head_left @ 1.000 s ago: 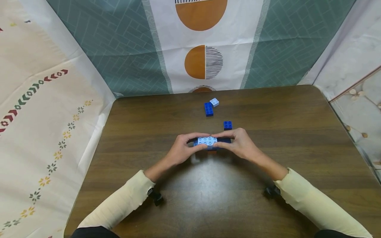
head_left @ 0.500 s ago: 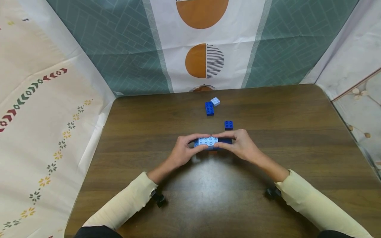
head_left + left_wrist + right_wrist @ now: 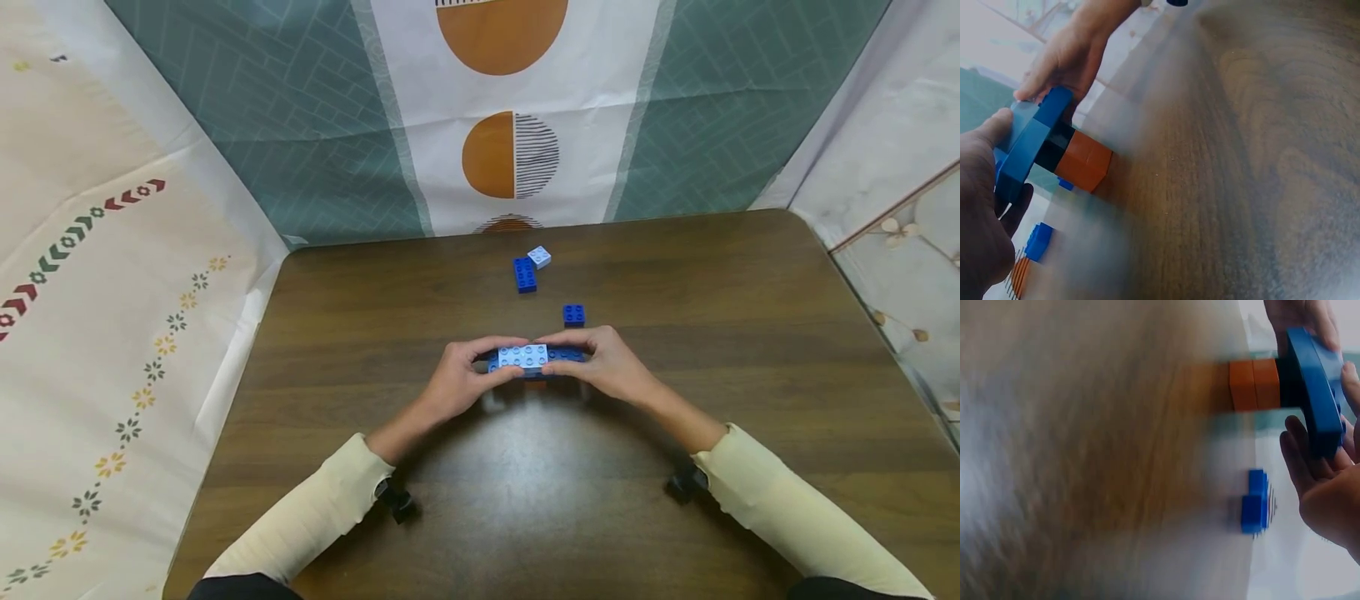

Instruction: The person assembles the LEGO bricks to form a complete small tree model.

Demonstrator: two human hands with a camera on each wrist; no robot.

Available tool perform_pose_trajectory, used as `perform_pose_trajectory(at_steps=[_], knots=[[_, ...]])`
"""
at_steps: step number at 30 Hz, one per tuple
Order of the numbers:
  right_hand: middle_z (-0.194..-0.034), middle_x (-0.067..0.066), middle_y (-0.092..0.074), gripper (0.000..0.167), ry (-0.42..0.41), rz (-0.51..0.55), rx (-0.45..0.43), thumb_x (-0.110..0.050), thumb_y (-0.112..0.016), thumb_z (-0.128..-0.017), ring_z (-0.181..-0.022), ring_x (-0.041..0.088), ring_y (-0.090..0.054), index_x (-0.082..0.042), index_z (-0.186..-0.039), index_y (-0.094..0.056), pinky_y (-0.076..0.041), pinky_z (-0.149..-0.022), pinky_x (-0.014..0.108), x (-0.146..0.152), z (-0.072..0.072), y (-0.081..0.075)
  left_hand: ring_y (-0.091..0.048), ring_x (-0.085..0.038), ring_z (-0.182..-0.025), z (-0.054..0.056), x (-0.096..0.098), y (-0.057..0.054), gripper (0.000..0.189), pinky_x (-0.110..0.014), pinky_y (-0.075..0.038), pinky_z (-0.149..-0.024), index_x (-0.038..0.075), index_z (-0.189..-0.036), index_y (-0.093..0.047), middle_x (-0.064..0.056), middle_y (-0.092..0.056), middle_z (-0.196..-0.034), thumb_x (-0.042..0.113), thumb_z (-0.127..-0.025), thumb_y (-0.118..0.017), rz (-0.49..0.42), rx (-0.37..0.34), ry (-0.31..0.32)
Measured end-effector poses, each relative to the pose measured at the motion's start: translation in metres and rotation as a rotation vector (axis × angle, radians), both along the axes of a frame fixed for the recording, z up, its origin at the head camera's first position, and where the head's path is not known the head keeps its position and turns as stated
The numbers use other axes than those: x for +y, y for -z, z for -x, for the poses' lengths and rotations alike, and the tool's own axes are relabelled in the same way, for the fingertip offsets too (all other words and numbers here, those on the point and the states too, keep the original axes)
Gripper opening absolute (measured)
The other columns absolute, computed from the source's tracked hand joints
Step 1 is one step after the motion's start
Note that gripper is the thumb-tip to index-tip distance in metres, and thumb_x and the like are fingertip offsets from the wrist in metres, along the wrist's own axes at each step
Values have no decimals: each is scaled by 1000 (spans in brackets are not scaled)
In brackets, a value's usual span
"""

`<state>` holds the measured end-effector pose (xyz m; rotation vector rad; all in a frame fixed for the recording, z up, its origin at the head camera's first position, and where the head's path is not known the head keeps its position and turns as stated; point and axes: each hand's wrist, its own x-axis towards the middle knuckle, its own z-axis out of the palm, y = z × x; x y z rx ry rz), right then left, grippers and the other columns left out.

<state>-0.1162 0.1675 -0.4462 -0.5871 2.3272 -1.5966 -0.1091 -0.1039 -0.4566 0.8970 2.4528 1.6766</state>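
Hardly anything differs from a second ago: both hands keep their hold on the brick stack (image 3: 1316, 394), and only the right end of its blue layer (image 3: 566, 355) has changed, its studs now showing bright where they looked dark. The loose pieces beyond stay put.

Both forearms slant inward from the near corners, in cream sleeves (image 3: 322, 508), so that the fingertips almost meet. The left hand (image 3: 459, 377) grips the stack's top, thumb on the near side and forefinger on the far side; the right hand (image 3: 613, 367) mirrors it toward the other end.

Placed near the middle of the table (image 3: 375, 308), the stack forms a T. Its long axis runs left to right, roughly parallel to the table's far edge, studs upward. A light-blue brick (image 3: 523, 354) caps the blue layer left of its centre; below come a black part (image 3: 1054, 147) and orange bricks (image 3: 1085, 160), pointing down at the table. Beyond lie a small blue brick (image 3: 573, 315), a longer blue brick (image 3: 525, 275) and a pale brick (image 3: 539, 257).
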Motion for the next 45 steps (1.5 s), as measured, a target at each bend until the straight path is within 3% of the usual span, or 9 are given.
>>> perform_pose_trajectory(at_steps=[4, 10, 12, 19, 24, 35, 40, 45], knots=[[-138, 6, -71, 47, -2, 35, -11, -21, -83, -96, -127, 30, -66, -12, -141, -70, -55, -103, 46, 13, 9, 3, -69, -13, -97, 0, 0, -3, 35, -37, -58, -78, 20, -131, -77, 3, -76, -125, 23, -96, -83, 40, -2, -5], [-147, 11, -64, 51, 91, 132, -11, -11, -76, -101, -134, 35, -62, -7, -150, -61, -53, -103, 30, 34, 31, 9, -69, -14, -100, 0, -1, -5, 36, -40, -59, -82, 19, -131, -77, 3, -76, -127, 24, -96, -82, 57, -16, -1], [-151, 12, -61, 55, 126, 118, -6, -12, -76, -101, -137, 34, -60, -8, -152, -58, -51, -106, 30, 40, 37, 13, -69, -14, -101, 0, -2, -5, 36, -38, -59, -83, 19, -132, -77, 3, -75, -127, 24, -97, -82, 58, -21, 3], [-161, 10, -51, 69, 175, 2, -21, -16, -80, -98, -146, 32, -50, -9, -159, -49, -41, -118, 48, 46, 54, 22, -69, -14, -100, 0, -2, -5, 36, -40, -59, -83, 20, -132, -76, 4, -75, -127, 25, -97, -82, 54, -27, 3], [-164, 10, -46, 70, 173, 2, -82, -13, -78, -99, -149, 31, -46, -9, -161, -46, -39, -119, 46, 45, 64, 28, -69, -15, -101, 0, -2, -5, 36, -41, -59, -85, 21, -133, -76, 3, -75, -129, 27, -97, -81, 70, -26, -3], [-157, 18, -53, 59, 135, -13, -127, -5, -76, -99, -145, 32, -51, 0, -153, -53, -44, -112, 41, 44, 75, 28, -68, -14, -104, -2, -2, -8, 36, -40, -58, -90, 19, -134, -76, 5, -74, -130, 27, -98, -80, 89, -47, -1], [-149, 20, -60, 53, 129, -68, -99, -6, -79, -97, -138, 34, -59, 2, -146, -61, -48, -108, 40, 43, 75, 26, -69, -13, -104, -1, -2, -8, 36, -38, -58, -88, 19, -133, -76, 6, -74, -130, 28, -98, -80, 91, -36, 2], [-138, 22, -67, 45, 134, -170, -30, -10, -82, -96, -129, 37, -65, 1, -138, -69, -51, -106, 48, 39, 75, 24, -68, -16, -103, -2, -2, -9, 36, -43, -58, -87, 19, -133, -76, 3, -74, -130, 26, -98, -81, 77, -43, 4]])
